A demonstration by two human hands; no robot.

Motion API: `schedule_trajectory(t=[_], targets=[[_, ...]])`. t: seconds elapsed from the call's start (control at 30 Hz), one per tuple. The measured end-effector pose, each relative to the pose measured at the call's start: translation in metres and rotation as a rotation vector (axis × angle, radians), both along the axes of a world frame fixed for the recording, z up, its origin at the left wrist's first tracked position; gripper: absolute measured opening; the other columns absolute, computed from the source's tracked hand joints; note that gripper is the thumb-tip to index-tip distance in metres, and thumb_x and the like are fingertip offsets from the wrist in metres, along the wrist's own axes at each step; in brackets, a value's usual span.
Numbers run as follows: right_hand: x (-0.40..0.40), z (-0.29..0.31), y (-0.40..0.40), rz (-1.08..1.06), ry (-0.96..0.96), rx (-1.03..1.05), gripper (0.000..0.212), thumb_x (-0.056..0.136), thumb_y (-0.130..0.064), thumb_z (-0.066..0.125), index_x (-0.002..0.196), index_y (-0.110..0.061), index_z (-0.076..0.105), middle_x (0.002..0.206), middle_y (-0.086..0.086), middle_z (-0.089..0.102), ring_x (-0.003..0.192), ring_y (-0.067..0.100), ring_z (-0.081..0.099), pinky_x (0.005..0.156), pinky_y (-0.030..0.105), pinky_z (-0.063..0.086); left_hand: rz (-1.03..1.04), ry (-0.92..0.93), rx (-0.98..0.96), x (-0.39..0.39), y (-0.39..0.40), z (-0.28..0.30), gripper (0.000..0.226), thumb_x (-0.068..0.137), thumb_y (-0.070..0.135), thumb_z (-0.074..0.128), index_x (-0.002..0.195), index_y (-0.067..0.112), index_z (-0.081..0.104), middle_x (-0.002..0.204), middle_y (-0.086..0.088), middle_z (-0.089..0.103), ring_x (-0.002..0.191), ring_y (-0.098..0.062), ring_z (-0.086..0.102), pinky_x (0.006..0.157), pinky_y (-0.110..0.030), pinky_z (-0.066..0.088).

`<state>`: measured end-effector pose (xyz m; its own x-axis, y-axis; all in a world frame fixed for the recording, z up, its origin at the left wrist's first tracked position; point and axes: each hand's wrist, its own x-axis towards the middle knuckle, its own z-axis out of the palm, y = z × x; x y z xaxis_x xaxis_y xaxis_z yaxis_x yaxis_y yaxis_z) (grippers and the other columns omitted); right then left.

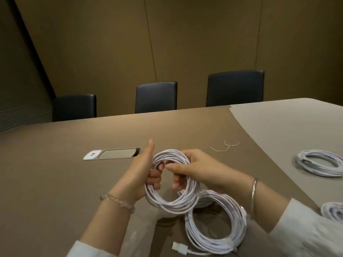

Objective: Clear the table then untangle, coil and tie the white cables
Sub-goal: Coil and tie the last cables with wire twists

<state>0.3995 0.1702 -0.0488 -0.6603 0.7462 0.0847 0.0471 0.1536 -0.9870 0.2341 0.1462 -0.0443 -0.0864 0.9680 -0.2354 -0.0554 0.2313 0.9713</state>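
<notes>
Both hands were on it: left hand (146, 175) curled round the white coil's (171, 182) left side, thumb up, right hand (187, 169) pinching its right side, ring raised over the counter (74, 182). Twist ties (225, 146) lay far right, nearer the right hand. Another coil (216, 225) sat near.

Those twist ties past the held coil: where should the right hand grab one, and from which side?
Probably pinch a twist tie at its kinked middle, from above. They are thin wires lying flat on the table, so only the raised bends give fingertips purchase. The right hand is nearer; the left hand can keep the coil.
</notes>
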Motion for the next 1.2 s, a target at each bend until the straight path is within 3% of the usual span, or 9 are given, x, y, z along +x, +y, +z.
schedule_trajectory(t=[0.17, 0.27, 0.43, 0.6, 0.7, 0.77, 0.83, 0.97, 1.2], targets=[[0.04, -0.004, 0.022, -0.247, 0.083, -0.248, 0.026, 0.086, -0.015, 0.072, 0.107, -0.003, 0.063, 0.092, 0.016, 0.069, 0.078, 0.025, 0.07, 0.079, 0.041, 0.056, 0.113, -0.338, -0.056, 0.043, 0.036, 0.001, 0.064, 0.098, 0.06, 0.037, 0.055, 0.013, 0.042, 0.041, 0.005, 0.024, 0.03, -0.008, 0.018, 0.034, -0.013, 0.022], [0.054, -0.011, 0.032, -0.351, 0.22, -0.369, 0.005, 0.094, -0.009, 0.06, 0.095, -0.004, 0.059, 0.067, 0.01, 0.062, 0.059, 0.022, 0.067, 0.06, 0.033, 0.057, 0.183, -0.313, -0.015, 0.076, 0.059, -0.008, 0.056, 0.101, 0.051, 0.037, 0.06, 0.012, 0.042, 0.037, 0.004, 0.027, 0.027, -0.009, 0.02, 0.035, -0.013, 0.026], [0.067, -0.021, 0.056, -0.529, 0.299, -0.333, 0.014, 0.097, -0.002, 0.049, 0.086, -0.007, 0.058, 0.052, 0.0, 0.035, 0.037, 0.009, 0.032, 0.047, 0.026, 0.04, 0.16, -0.213, 0.009, 0.108, 0.081, -0.032, 0.045, 0.099, 0.037, 0.038, 0.061, 0.013, 0.04, 0.04, 0.002, 0.027, 0.028, -0.012, 0.022, 0.035, -0.017, 0.032], [0.093, -0.037, 0.075, -0.431, 0.021, -0.24, 0.008, 0.094, -0.007, 0.058, 0.086, -0.006, 0.059, 0.056, 0.004, 0.049, 0.047, 0.015, 0.05, 0.054, 0.028, 0.046, 0.126, -0.305, -0.071, 0.111, 0.1, -0.045, 0.04, 0.097, 0.03, 0.039, 0.061, 0.013, 0.036, 0.041, 0.004, 0.02, 0.029, -0.01, 0.015, 0.033, -0.014, 0.024], [0.103, -0.045, 0.092, -0.437, -0.136, -0.13, 0.03, 0.086, -0.037, 0.071, 0.078, -0.01, 0.062, 0.062, 0.002, 0.056, 0.055, 0.012, 0.052, 0.058, 0.023, 0.042, 0.148, -0.208, -0.085, 0.111, 0.114, -0.05, 0.039, 0.098, 0.03, 0.039, 0.064, 0.012, 0.037, 0.042, 0.004, 0.02, 0.03, -0.01, 0.014, 0.032, -0.015, 0.022], [0.105, -0.049, 0.106, -0.518, -0.127, -0.17, 0.048, 0.085, -0.057, 0.064, 0.077, -0.01, 0.065, 0.066, 0.002, 0.06, 0.061, 0.014, 0.055, 0.062, 0.024, 0.043, 0.154, -0.16, -0.103, 0.112, 0.122, -0.052, 0.037, 0.098, 0.028, 0.039, 0.064, 0.011, 0.038, 0.041, 0.004, 0.021, 0.03, -0.01, 0.014, 0.034, -0.014, 0.023], [0.106, -0.056, 0.123, -0.669, -0.113, -0.169, 0.054, 0.093, -0.053, 0.053, 0.089, -0.002, 0.07, 0.079, 0.006, 0.068, 0.073, 0.021, 0.062, 0.071, 0.03, 0.047, 0.158, -0.151, -0.128, 0.113, 0.13, -0.051, 0.038, 0.098, 0.026, 0.038, 0.064, 0.011, 0.038, 0.04, 0.003, 0.022, 0.029, -0.01, 0.013, 0.034, -0.013, 0.022], [0.114, -0.077, 0.15, -0.937, -0.546, 0.144, 0.019, 0.093, -0.021, 0.056, 0.099, -0.009, 0.069, 0.107, 0.012, 0.069, 0.101, 0.03, 0.062, 0.084, 0.033, 0.05, 0.158, -0.182, -0.181, 0.116, 0.141, -0.052, 0.045, 0.102, 0.033, 0.034, 0.063, 0.011, 0.038, 0.04, 0.004, 0.023, 0.028, -0.009, 0.013, 0.034, -0.012, 0.02], [0.109, -0.078, 0.172, -0.907, -0.809, 0.354, 0.025, 0.086, -0.039, 0.065, 0.105, -0.024, 0.069, 0.113, 0.005, 0.059, 0.107, 0.029, 0.059, 0.077, 0.03, 0.042, 0.107, -0.158, -0.213, 0.117, 0.148, -0.055, 0.047, 0.101, 0.039, 0.036, 0.064, 0.01, 0.042, 0.037, 0.004, 0.028, 0.026, -0.01, 0.018, 0.033, -0.014, 0.024]])
